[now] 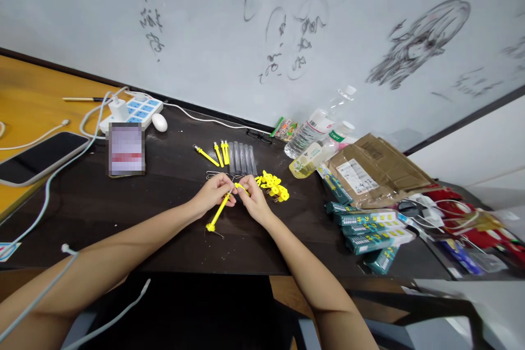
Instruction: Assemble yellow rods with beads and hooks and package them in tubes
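Pinched in my left hand (216, 192) is a thin yellow plastic rod (221, 212), which slants down toward the table edge and ends in a yellow knob with thin wires. My right hand (253, 200), fingers closed, grips a small yellow plastic piece (241, 188) right beside the rod's upper end. The two sets of fingertips nearly meet, so the contact between the parts is partly hidden. Just beyond my hands lie several yellow rods with metal tips (206, 155) and a row of clear plastic tubes (243, 158). A pile of small yellow parts (274, 185) sits right of my right hand.
Bent metal wires (213, 174) lie behind my left hand. At left are a power strip (143, 110), a phone (43, 158) and a white cable. Bottles (311, 134), a cardboard parcel (377, 169) and several green boxes (371, 232) occupy the right. A whiteboard (221, 27) stands behind.
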Available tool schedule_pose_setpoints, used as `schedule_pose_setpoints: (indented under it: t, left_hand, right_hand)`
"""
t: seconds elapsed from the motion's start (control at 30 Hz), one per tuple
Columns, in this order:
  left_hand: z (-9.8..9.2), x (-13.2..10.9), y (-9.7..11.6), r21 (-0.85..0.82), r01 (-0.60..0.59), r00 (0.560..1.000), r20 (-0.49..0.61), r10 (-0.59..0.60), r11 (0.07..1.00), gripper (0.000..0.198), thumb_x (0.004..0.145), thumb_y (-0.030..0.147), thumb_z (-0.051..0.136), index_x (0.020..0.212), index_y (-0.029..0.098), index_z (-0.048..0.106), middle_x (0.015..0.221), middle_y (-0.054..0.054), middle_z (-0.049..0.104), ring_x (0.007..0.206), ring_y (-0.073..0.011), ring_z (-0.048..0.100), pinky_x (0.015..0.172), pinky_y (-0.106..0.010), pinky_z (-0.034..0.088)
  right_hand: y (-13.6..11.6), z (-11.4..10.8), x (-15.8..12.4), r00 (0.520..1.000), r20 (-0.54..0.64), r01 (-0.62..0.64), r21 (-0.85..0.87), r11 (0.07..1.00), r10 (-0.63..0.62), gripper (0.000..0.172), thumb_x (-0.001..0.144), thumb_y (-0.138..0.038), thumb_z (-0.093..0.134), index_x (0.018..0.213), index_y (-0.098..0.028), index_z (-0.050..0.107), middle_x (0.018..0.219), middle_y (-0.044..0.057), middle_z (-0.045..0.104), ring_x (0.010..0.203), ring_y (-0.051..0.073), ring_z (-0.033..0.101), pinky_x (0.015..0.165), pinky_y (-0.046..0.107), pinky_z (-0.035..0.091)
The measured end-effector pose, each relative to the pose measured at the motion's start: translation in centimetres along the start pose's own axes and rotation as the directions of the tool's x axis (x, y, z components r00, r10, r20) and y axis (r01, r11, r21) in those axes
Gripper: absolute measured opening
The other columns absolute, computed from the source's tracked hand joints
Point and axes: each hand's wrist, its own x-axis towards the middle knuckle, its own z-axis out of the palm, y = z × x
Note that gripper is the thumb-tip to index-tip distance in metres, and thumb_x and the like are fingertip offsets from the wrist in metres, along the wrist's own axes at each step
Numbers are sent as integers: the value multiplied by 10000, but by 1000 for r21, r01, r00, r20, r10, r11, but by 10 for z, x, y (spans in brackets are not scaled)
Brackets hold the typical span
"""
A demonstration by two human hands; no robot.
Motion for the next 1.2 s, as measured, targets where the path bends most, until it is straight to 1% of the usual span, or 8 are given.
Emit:
schedule_pose_setpoints:
  t: [0.27, 0.5, 0.63, 0.73, 0.83, 1.0, 1.1, 1.2]
  left_hand:
    - [0, -2, 2, -4, 21, 1000, -14, -21, 1000, 122, 807, 152, 566, 748, 146, 460, 724, 6, 631, 552, -81, 623, 593, -271, 561]
    - [-1, 0, -2, -34, 28, 999, -26, -29, 999, 140, 812, 175, 587, 758, 144, 462, 737, 1, 639, 570, -87, 636, 615, -275, 559]
    - [-4, 1, -6, -21, 1, 1000, 8, -1, 1000, 184, 802, 221, 618, 763, 148, 454, 753, 2, 642, 591, -86, 643, 628, -269, 559]
    - [-7, 3, -11, 8, -57, 998, 38, 57, 998, 219, 795, 269, 634, 771, 155, 448, 760, 4, 646, 591, -84, 648, 616, -249, 554]
    - [-9, 5, -13, 65, -119, 992, 51, 116, 991, 241, 788, 298, 639, 769, 159, 443, 737, 8, 643, 584, -94, 653, 584, -233, 546]
    - [-10, 6, -13, 107, -135, 990, 56, 130, 985, 262, 792, 336, 631, 778, 164, 433, 744, 6, 637, 577, -102, 651, 548, -231, 540]
    - [-10, 6, -11, 82, -111, 992, 72, 105, 990, 295, 777, 366, 650, 781, 163, 436, 758, 0, 638, 582, -103, 647, 550, -242, 544]
    - [-11, 7, -10, 43, -69, 995, 79, 65, 997, 322, 757, 383, 674, 781, 158, 446, 775, -8, 644, 596, -108, 648, 584, -277, 560]
  right_hand:
    - [0, 0, 0, 1000, -10, -6, -22, 1000, 6, 84, 881, -282, 460, 882, -214, 411, 765, -13, 531, 672, 128, 512, 628, 253, 401]
    - [0, -4, -3, 999, 7, 41, -260, 965, -41, 52, 847, -230, 477, 852, -212, 429, 729, -17, 541, 634, 132, 535, 602, 247, 400]
    - [-2, -9, -3, 996, 70, 84, -434, 897, -60, 28, 861, -236, 460, 875, -212, 458, 725, -5, 570, 609, 139, 540, 583, 246, 380]
    - [-4, -13, -3, 985, 136, 169, -581, 796, -110, 47, 873, -227, 443, 840, -212, 474, 743, 19, 581, 639, 153, 543, 585, 249, 357]
    - [-3, -15, -2, 973, 188, 226, -647, 729, -135, 97, 879, -202, 429, 796, -213, 478, 746, 29, 578, 656, 155, 534, 586, 247, 340]
    - [-5, -13, -4, 977, 177, 204, -584, 786, -122, 88, 883, -193, 417, 825, -215, 480, 802, 27, 576, 689, 152, 536, 621, 252, 369]
    - [-8, -9, -4, 990, 118, 113, -401, 909, -72, 35, 888, -224, 434, 882, -215, 467, 812, 11, 566, 695, 145, 536, 645, 260, 396]
    - [-7, -7, -2, 998, 48, 48, -170, 984, -40, 91, 914, -282, 420, 879, -208, 459, 819, 5, 552, 721, 135, 536, 681, 266, 419]
